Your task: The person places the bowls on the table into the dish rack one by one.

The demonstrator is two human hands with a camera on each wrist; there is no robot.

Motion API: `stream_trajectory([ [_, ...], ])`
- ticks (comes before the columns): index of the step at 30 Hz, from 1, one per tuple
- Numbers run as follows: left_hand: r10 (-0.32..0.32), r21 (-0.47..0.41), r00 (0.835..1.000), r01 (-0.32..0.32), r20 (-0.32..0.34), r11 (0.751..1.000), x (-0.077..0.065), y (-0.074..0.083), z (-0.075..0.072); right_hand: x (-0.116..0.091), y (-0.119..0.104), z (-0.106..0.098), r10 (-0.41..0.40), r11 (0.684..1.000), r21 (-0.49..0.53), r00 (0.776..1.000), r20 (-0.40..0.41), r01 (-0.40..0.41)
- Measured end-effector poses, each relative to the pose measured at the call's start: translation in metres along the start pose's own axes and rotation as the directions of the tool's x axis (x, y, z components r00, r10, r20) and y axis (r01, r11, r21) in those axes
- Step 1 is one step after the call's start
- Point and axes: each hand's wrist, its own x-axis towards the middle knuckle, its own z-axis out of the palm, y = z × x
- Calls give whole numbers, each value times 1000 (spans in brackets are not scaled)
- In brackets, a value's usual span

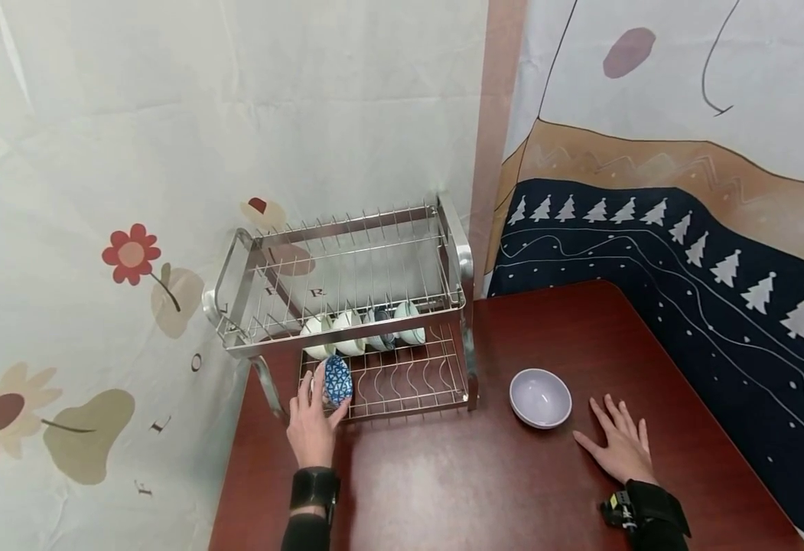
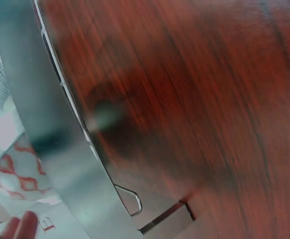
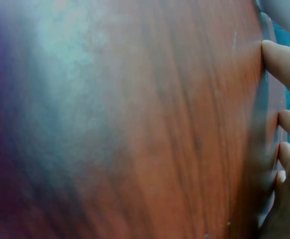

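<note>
At the front left of the rack's lower tier, my left hand (image 1: 310, 428) holds a small bowl with a blue-and-white pattern (image 1: 337, 380), thumb on one side and fingers on the other. The bowl stands tilted on its edge over the wires. In the left wrist view only fingertips (image 2: 26, 226) show, low in the corner near a bowl with a red wavy pattern (image 2: 18, 169). My right hand (image 1: 623, 448) rests on the table with fingers spread, beside a pale lilac bowl (image 1: 541, 399). Its fingers (image 3: 284, 64) touch the tabletop in the right wrist view.
A two-tier metal dish rack (image 1: 346, 334) stands toward the back left of the reddish-brown table (image 1: 429, 474). Several bowls (image 1: 350, 334) stand on edge in a row at the back of its lower tier. Printed cloths (image 1: 374, 115) hang behind and along the right side.
</note>
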Motion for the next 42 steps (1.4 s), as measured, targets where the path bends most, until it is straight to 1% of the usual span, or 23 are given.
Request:
stream_trajectory([
  [3,89,-27,996,-90,-24,996,-9,6,-5,0,1,1,-1,1000,-5,1000,6,1],
  [6,191,-74,982,-190,-1,979,-23,13,-8,0,2,2,-6,1000,-6,1000,2,6],
  [8,254,-87,966,-250,41,964,-34,18,-9,0,2,2,-11,1000,-5,1000,-4,11],
  [10,310,-88,946,-302,96,949,-46,22,-9,0,3,3,-16,1000,-3,1000,-10,16],
  [13,363,-65,912,-357,191,932,-63,24,-7,0,2,3,-18,1000,-7,1000,-19,18],
  [15,372,-49,893,-372,255,927,-72,24,-6,1,1,2,-14,1000,-6,1000,-15,14],
  [18,349,-46,868,-357,353,933,-83,24,-5,2,0,1,-7,1000,-7,1000,-9,7],
  [20,316,-58,847,-324,428,944,-89,24,-5,2,-1,1,-4,1000,-7,1000,-1,4],
  [23,260,-75,804,-261,535,962,-96,23,-7,1,1,2,-7,1000,-11,1000,-6,7],
  [24,244,-71,789,-248,563,966,-98,22,-7,1,2,2,-7,1000,-12,1000,-6,7],
  [25,233,-68,779,-239,582,969,-100,21,-7,1,2,3,-8,1000,-12,1000,-6,8],
  [26,228,-65,773,-236,593,970,-102,19,-7,0,3,3,-10,1000,-11,1000,-8,10],
  [28,229,-52,770,-247,596,968,-105,16,-6,0,3,4,-12,1000,-12,1000,-10,12],
  [31,245,-44,775,-271,582,962,-108,13,-4,0,4,4,-17,1000,-13,1000,-17,16],
  [32,247,-44,775,-273,582,961,-108,13,-3,-1,4,5,-17,1000,-15,1000,-17,16],
  [37,237,-50,768,-258,596,965,-106,13,-3,-1,4,4,-17,1000,-16,1000,-25,17],
  [38,236,-52,766,-258,598,965,-106,14,-3,0,3,4,-14,1000,-9,1000,-20,14],
  [40,237,-56,769,-254,594,966,-106,13,-3,1,0,1,2,1000,25,1000,-12,-2],
  [42,241,-58,772,-257,588,965,-107,13,-3,5,-6,-5,45,995,89,999,5,-46],
])
